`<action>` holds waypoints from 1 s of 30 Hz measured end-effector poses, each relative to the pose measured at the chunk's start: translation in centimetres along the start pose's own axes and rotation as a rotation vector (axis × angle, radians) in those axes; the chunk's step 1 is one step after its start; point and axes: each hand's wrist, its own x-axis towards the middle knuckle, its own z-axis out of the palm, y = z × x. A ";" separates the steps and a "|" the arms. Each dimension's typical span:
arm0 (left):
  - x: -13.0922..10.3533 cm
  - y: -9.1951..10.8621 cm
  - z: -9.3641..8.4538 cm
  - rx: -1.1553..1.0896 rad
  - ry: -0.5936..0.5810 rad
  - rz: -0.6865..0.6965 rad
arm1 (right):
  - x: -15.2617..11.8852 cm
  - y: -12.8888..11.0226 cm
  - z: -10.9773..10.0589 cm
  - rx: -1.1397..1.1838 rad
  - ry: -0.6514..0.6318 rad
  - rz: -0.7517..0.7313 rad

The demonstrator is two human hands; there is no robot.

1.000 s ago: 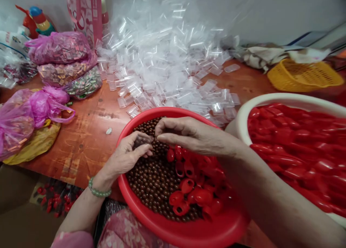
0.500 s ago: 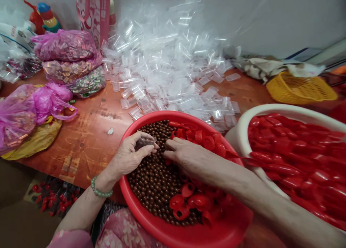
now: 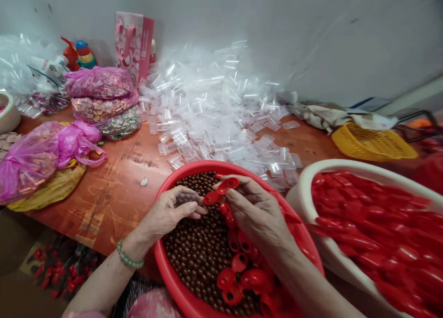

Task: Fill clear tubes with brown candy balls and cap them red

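Observation:
My left hand (image 3: 169, 214), with a green bead bracelet at the wrist, is closed around a small clear plastic container (image 3: 187, 198) with brown balls in it. Pinched in my right hand (image 3: 258, 209) is a red plastic cap piece (image 3: 212, 197) with a ring-shaped end. This piece meets or nearly meets the container's open end; contact cannot be made out. Both hands are above a red basin (image 3: 162, 258). Brown balls (image 3: 194, 242) fill its left side, and several loose red pieces (image 3: 232, 292) lie on the right.
A heap of clear plastic pieces (image 3: 211, 110) lies behind the basin. To the right stands a white tub (image 3: 304, 179) of red parts, with a yellow basket (image 3: 374, 142) beyond it. Pink bags (image 3: 104, 85) of small items sit at left on the wooden table (image 3: 121, 184).
My right hand has risen from the red pieces in the basin with one red cap piece, bringing it beside the container. The camera view has tilted up slightly.

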 end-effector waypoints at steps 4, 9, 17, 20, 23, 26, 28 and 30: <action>-0.1 -0.2 0.1 -0.041 -0.009 -0.014 | 0.0 0.8 0.4 0.033 -0.014 -0.001; 0.0 0.0 0.1 -0.076 -0.044 -0.068 | -0.1 0.5 0.3 0.077 -0.051 -0.009; -0.1 0.0 0.2 -0.088 0.037 0.002 | -0.2 -1.4 -1.0 -0.634 -0.171 -0.358; 0.0 -0.1 0.3 -0.048 0.080 0.027 | 0.0 -1.7 -1.3 -0.881 -0.271 -0.556; 0.3 -0.2 0.2 0.011 0.054 0.041 | 0.2 -1.3 -0.8 -0.938 -0.353 -0.651; 0.4 -0.3 0.1 0.078 0.046 0.070 | 0.5 -0.6 -0.2 -0.979 -0.390 -0.679; 0.4 -0.3 0.0 0.090 0.042 0.083 | 0.6 -0.1 -0.1 -1.049 -0.360 -0.700; 0.4 -0.3 0.1 0.070 0.035 0.084 | 0.7 0.2 -0.1 -1.094 -0.313 -0.712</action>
